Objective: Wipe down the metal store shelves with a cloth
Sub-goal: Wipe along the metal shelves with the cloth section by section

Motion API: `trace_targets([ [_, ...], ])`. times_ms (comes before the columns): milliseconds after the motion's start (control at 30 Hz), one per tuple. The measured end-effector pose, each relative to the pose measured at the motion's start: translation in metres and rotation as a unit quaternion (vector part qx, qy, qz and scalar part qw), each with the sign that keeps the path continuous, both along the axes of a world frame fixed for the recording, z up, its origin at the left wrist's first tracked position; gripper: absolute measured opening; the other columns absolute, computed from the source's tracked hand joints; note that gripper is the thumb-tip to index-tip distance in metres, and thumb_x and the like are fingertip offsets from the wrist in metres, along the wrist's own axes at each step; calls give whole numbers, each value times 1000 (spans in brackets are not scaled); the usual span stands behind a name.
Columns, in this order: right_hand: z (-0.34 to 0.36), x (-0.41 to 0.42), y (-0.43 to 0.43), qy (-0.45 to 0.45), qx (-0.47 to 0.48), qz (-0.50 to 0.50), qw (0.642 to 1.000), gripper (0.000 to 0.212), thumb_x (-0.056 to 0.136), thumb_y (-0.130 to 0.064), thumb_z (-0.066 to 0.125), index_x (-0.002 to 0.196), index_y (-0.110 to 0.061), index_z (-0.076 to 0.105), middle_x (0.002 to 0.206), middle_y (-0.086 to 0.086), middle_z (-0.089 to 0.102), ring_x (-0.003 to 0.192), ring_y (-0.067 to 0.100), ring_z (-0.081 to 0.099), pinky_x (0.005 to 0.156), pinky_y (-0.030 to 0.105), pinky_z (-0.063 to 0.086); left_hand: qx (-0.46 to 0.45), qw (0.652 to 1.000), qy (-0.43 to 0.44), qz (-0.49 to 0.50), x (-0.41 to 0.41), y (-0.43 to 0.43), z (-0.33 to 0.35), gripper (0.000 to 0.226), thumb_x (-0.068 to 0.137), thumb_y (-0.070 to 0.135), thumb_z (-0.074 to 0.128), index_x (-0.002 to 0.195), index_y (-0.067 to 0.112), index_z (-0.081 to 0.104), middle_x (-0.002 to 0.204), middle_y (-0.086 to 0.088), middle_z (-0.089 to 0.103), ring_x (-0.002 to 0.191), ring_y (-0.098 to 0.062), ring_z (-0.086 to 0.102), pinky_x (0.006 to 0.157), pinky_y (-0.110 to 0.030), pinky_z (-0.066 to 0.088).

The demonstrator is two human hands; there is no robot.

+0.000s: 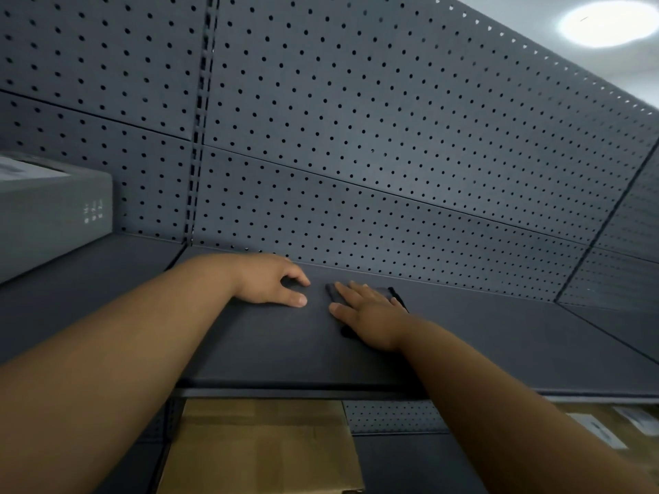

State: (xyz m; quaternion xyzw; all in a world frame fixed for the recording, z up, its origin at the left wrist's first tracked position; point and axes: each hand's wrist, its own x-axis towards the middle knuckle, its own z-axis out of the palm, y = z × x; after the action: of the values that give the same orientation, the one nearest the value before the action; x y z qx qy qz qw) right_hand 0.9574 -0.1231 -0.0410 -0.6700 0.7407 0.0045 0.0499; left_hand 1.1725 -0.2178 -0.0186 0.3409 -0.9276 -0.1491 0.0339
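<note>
at the far left a grey box (pixel 53 208) is seen standing on the metal shelf (pixel 267 351), near the pegboard back panel (pixel 356 119). just right of it, a slotted upright (pixel 199 137) is seen running down the panel. next, the left hand (pixel 271 279) is laid on the shelf close to the back edge, fingers loosely curled, thumb and fingertip touching the metal, nothing gripped. below it, on the lower level, a brown cardboard box (pixel 264 447) is glimpsed under the shelf lip. just right of the left hand, the dark cloth (pixel 394 294) is found flat on the shelf, almost the colour of the metal. it is pinned under the right hand (pixel 367 311), whose fingers are stretched straight and pressed down on it. cloth edges are left showing past the fingers and beside the wrist. further right, labelled cartons (pixel 606 422) are caught on the lower level, and a round ceiling light (pixel 602 23) is seen at top right.
</note>
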Motion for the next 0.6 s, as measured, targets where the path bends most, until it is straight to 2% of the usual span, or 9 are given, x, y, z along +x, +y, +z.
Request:
trace_targets([
  [300,0,-6,-74,-4,0,-52,999,69,95,-67,20,154,-35,6,164,-3,0,150,22,-1,117,57,2,-30,1000,-1,-4,-2,-3,-3,57,90,61,53,142,38,45,142,7,46,128,-13,45,104,-31,37],
  [600,-2,-11,-76,-7,2,-48,999,71,93,-69,19,154,-36,6,164,-3,-2,150,21,-3,115,56,-1,-17,1000,19,-12,-1,-6,-4,56,88,62,57,138,40,49,138,10,46,128,-10,44,109,-34,36],
])
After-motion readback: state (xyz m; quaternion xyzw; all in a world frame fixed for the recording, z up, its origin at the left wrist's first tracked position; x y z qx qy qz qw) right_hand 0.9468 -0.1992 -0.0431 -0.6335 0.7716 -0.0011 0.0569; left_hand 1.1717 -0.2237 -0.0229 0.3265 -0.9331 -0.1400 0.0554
